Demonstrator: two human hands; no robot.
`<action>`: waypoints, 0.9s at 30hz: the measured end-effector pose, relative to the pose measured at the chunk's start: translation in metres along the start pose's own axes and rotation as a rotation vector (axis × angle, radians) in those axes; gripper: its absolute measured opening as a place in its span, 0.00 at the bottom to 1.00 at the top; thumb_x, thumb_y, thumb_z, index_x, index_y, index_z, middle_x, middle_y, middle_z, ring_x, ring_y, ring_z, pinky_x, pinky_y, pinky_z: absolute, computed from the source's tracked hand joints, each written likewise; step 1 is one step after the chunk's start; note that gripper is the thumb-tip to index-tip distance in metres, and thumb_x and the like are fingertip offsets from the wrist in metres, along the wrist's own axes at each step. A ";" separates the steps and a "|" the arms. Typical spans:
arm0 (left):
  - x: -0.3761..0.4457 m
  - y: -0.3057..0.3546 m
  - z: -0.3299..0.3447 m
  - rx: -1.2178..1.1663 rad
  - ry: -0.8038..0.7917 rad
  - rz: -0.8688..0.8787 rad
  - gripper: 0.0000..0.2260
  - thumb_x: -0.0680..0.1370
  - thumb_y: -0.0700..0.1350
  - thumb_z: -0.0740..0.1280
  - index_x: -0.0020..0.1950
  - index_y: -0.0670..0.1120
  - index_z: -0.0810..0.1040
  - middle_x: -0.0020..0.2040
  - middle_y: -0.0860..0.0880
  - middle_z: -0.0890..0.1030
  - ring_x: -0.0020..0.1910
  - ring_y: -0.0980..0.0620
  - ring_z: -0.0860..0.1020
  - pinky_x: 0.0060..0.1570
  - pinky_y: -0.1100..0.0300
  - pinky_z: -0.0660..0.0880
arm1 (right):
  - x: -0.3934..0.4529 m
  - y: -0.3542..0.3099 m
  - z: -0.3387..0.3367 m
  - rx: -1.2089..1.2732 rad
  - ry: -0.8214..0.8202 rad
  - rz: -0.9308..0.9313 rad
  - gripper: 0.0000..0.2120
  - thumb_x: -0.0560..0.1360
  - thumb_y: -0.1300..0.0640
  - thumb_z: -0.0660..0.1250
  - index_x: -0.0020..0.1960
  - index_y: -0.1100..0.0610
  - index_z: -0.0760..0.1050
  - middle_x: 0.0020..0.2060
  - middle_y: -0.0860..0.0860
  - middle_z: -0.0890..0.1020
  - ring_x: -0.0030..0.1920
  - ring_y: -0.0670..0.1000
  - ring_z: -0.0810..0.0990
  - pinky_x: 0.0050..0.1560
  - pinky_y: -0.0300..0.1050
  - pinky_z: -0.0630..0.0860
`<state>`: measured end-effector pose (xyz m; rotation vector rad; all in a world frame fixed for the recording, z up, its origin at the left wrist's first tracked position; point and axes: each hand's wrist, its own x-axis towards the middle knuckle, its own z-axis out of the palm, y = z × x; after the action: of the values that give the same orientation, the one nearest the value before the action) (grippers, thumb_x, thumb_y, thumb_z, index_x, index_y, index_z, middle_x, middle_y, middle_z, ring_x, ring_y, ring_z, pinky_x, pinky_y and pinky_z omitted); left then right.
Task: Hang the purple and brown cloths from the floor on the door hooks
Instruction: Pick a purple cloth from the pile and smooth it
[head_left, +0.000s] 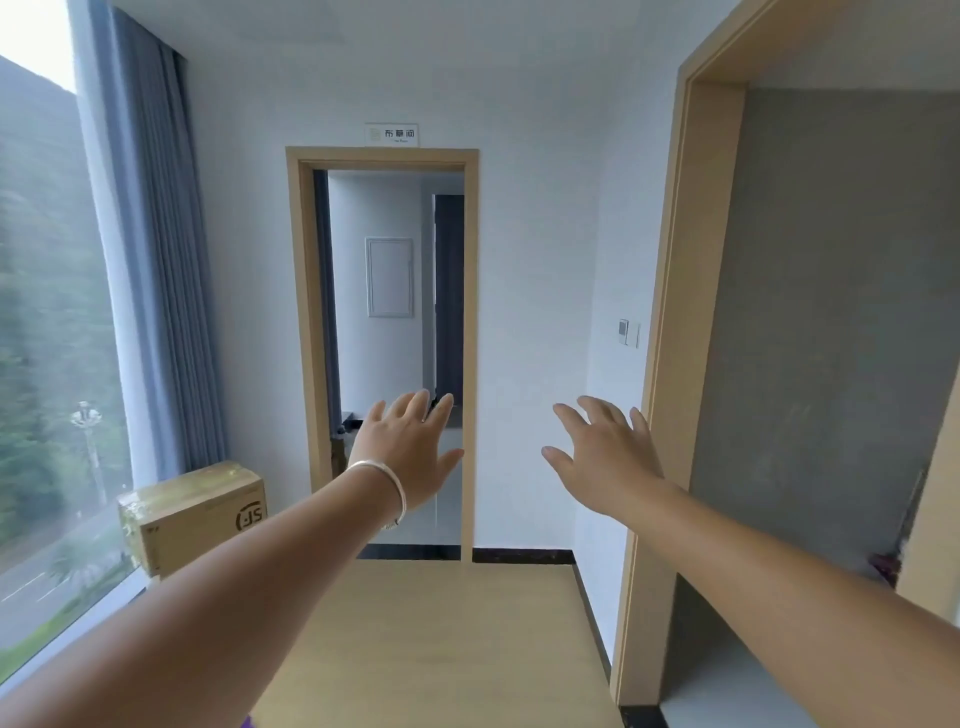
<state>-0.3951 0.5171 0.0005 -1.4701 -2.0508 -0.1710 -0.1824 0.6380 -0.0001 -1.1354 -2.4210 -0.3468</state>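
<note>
While both hands, left (410, 452) and right (608, 457), are held out empty with fingers spread, nothing is hung; a purple scrap (246, 722) is glimpsed low, hooks unseen.

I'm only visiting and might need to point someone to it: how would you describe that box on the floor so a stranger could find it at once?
Start at the big window on the left and follow the grey-blue curtain down to the floor. There, by the glass, sits the cardboard box. It is the only box in view, yellowish-brown, with a dark round logo on its end face.
</note>
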 end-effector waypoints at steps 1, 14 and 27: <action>0.011 -0.004 0.010 -0.009 0.001 0.002 0.31 0.79 0.65 0.50 0.78 0.52 0.49 0.77 0.48 0.58 0.75 0.46 0.57 0.73 0.46 0.57 | 0.009 0.000 0.007 -0.002 -0.007 0.007 0.27 0.80 0.39 0.51 0.76 0.46 0.54 0.76 0.52 0.57 0.76 0.52 0.52 0.75 0.60 0.46; 0.132 -0.025 0.118 -0.069 -0.016 0.040 0.31 0.79 0.64 0.51 0.77 0.52 0.50 0.76 0.47 0.60 0.75 0.47 0.59 0.72 0.46 0.57 | 0.134 0.017 0.088 -0.029 -0.049 0.031 0.27 0.80 0.39 0.51 0.76 0.46 0.54 0.76 0.51 0.57 0.76 0.52 0.51 0.74 0.59 0.45; 0.321 -0.030 0.226 -0.014 -0.020 0.017 0.30 0.80 0.63 0.51 0.78 0.52 0.49 0.76 0.47 0.59 0.75 0.48 0.57 0.71 0.48 0.56 | 0.331 0.073 0.195 -0.014 0.005 -0.028 0.27 0.80 0.40 0.53 0.75 0.47 0.55 0.75 0.51 0.58 0.75 0.52 0.54 0.74 0.59 0.46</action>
<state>-0.5770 0.8664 -0.0025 -1.5028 -2.0569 -0.1647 -0.3682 0.9822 -0.0055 -1.1058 -2.4359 -0.3750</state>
